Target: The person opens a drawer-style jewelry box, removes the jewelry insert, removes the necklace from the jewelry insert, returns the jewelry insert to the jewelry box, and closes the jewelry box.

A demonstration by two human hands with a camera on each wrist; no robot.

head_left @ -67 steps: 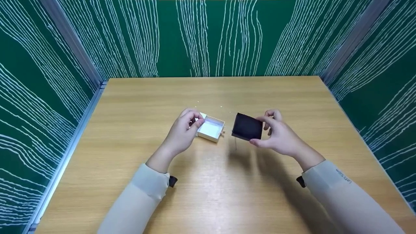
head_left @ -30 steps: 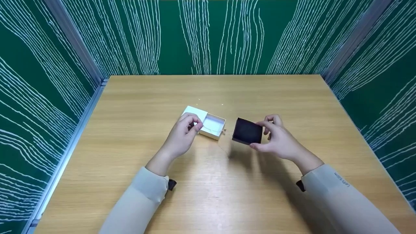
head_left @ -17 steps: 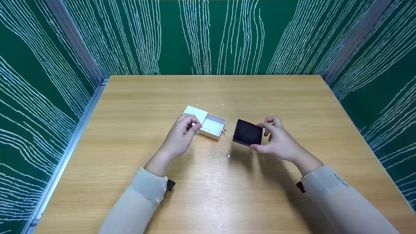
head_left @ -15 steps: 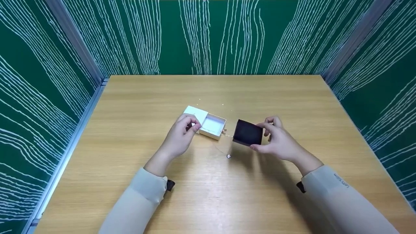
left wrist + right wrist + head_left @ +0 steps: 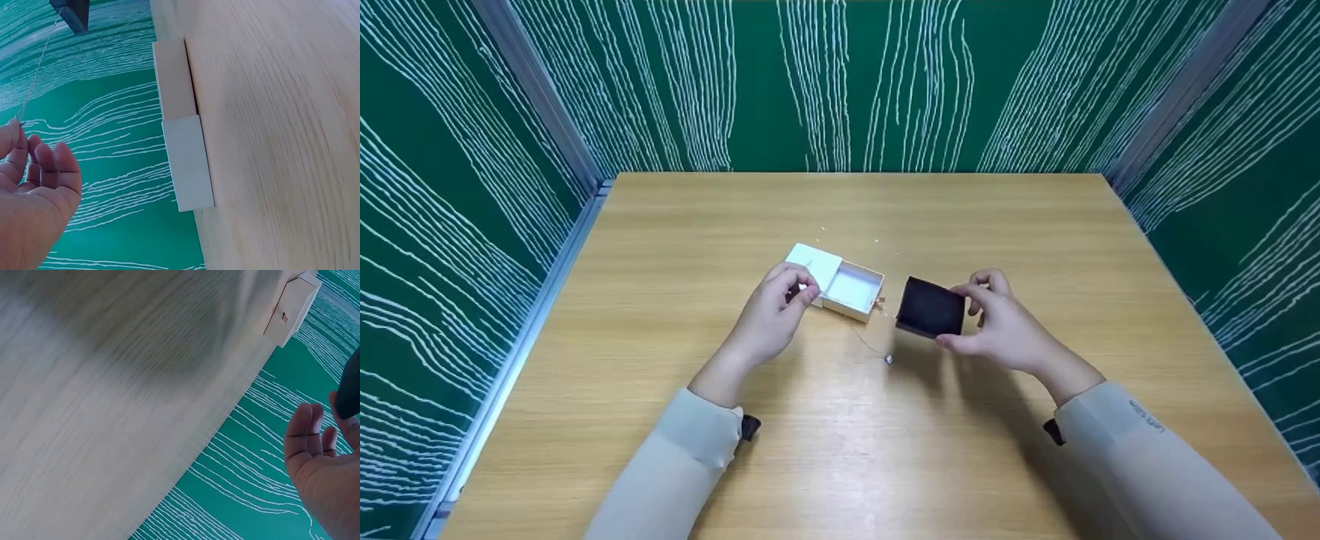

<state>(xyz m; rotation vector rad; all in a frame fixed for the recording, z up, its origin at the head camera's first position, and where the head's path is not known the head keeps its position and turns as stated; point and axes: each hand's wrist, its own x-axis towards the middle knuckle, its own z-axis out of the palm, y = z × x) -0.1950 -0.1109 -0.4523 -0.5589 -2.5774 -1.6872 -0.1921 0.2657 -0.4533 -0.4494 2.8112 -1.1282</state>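
We see a thin chain (image 5: 868, 345) running between our two hands, sagging down to the desk (image 5: 840, 450) where a small pendant (image 5: 889, 359) rests at its low point. One end goes up to our left hand (image 5: 769, 322), whose thumb and forefinger pinch it; the left wrist view shows the chain rising from those fingers (image 5: 14, 140) toward the dark pad. The other end reaches the black pad (image 5: 930, 307), which our right hand (image 5: 1005, 326) holds off the desk, fingers curled round its edges at about 3 o'clock from the pendant.

We judge the chain to be very light, limp and prone to tangle or snag, so it is best taken by its ends or near the clasp, with a fingertip pinch and no pulling against the pad. The pendant looks small and hard, and it would swing if lifted quickly. The pad seems soft and light, easy to hold by its rim.

At 11 o'clock from the pendant, just beyond our left fingers, a white drawer box (image 5: 840, 283) lies on the desk with its tray slid partly out of its sleeve. A few tiny pale specks (image 5: 877, 241) lie on the desk at 12 o'clock. Green walls with white lines (image 5: 840, 82) close in the desk on three sides.
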